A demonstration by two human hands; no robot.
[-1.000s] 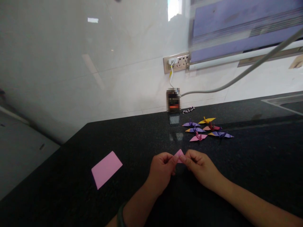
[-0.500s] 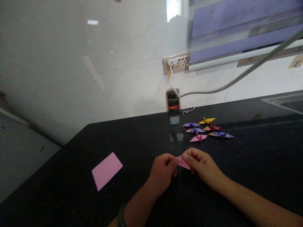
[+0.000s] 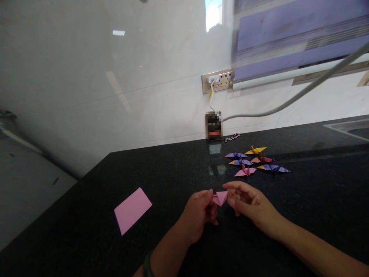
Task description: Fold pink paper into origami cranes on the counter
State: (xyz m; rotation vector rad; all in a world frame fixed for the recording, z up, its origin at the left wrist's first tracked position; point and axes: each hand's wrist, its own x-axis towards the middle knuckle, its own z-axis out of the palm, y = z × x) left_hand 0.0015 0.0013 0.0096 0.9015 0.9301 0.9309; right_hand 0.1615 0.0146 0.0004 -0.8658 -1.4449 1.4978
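Between thumb and fingers my left hand (image 3: 198, 213) pinches a small folded piece of pink origami paper (image 3: 221, 197) above the dark countertop. My right hand (image 3: 250, 204) is just to the right of it, thumb and fingers apart, fingertips close to the paper's right edge; whether they touch it I cannot tell. Beyond the hands lie several finished paper cranes: a pink crane (image 3: 245, 171), a yellow crane (image 3: 255, 150), a red one (image 3: 262, 159) and purple ones, such as the crane (image 3: 273, 168) at the right.
A pink sheet of paper (image 3: 133, 211) lies to the left on the black countertop (image 3: 95, 200). At the wall stand a small pixelated box (image 3: 213, 126) and a beaded string (image 3: 232, 137). A grey cable (image 3: 259, 114) runs right, and a wall socket (image 3: 217, 81) holds a white plug.
My right hand has let go of the folded pink paper and opened slightly to the right. The paper has turned in my left hand, showing a wider triangular face. The view has shifted slightly.
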